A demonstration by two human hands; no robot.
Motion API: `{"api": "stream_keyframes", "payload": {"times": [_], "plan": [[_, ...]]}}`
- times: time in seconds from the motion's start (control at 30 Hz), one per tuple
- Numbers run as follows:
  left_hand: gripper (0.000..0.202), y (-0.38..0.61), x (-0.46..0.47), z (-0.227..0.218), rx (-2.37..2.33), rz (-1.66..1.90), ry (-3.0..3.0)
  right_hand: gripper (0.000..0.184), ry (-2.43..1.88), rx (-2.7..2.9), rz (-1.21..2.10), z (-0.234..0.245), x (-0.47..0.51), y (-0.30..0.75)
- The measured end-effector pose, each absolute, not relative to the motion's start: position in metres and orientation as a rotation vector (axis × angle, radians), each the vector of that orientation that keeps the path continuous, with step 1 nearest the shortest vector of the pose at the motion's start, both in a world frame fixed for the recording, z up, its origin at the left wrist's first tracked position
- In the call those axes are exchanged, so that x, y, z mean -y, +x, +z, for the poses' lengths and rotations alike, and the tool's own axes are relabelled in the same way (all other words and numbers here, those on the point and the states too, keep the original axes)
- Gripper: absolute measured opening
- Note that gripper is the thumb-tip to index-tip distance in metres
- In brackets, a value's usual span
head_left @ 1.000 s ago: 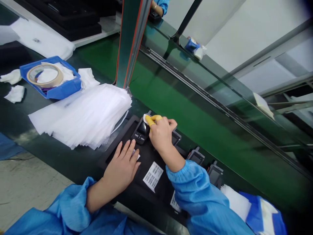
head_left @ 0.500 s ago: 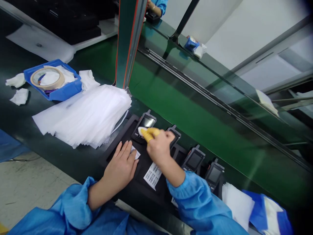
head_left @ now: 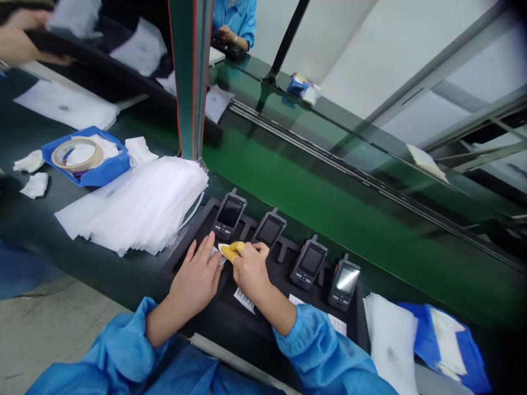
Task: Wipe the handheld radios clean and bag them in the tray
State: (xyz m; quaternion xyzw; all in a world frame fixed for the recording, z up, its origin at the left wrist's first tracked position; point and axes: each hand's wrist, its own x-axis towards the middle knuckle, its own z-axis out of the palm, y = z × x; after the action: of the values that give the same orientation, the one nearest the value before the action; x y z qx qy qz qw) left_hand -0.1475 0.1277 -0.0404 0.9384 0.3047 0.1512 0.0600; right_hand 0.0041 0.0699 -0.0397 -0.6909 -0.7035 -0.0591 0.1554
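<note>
My left hand (head_left: 195, 274) lies flat with fingers stretched, its fingertips at the left end of a black foam tray (head_left: 183, 248). A small white printed label sheet (head_left: 222, 261) shows partly beside those fingers. My right hand (head_left: 252, 271), with yellow finger cots on thumb and finger, pinches a small white wipe (head_left: 222, 248) just beside my left fingertips, over the label sheet. Above the hands sits a handheld radio (head_left: 229, 213) with a dark screen. A second radio (head_left: 269, 227) is partly behind my right hand. More radios (head_left: 309, 262) (head_left: 345, 282) sit farther right along the tray.
Left of the tray is a fanned stack of white sleeves (head_left: 135, 203), with a blue bin (head_left: 105, 174) holding a tape roll (head_left: 78, 153). More white sleeves (head_left: 391, 334) and a blue packet (head_left: 428, 340) lie right. Another person's hands (head_left: 24, 41) hold a dark tray upper left.
My right hand has moved the wipe from the first radio down to the label sheet by my left hand. Another person's hands and a dark tray have come in at the upper left.
</note>
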Motion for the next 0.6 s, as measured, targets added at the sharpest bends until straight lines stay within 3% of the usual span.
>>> {"api": "stream_keyframes", "payload": {"times": [0.23,0.6], "plan": [[0.035,-0.151,-0.131,-0.037,-0.908,0.472,2.912,0.03,-2.067,1.557,-0.354,0.003,0.018,0.06],[0.038,-0.147,-0.156,-0.044,-0.86,0.663,2.872,0.032,-2.786,0.481,-0.602,-0.003,0.225,0.154]]}}
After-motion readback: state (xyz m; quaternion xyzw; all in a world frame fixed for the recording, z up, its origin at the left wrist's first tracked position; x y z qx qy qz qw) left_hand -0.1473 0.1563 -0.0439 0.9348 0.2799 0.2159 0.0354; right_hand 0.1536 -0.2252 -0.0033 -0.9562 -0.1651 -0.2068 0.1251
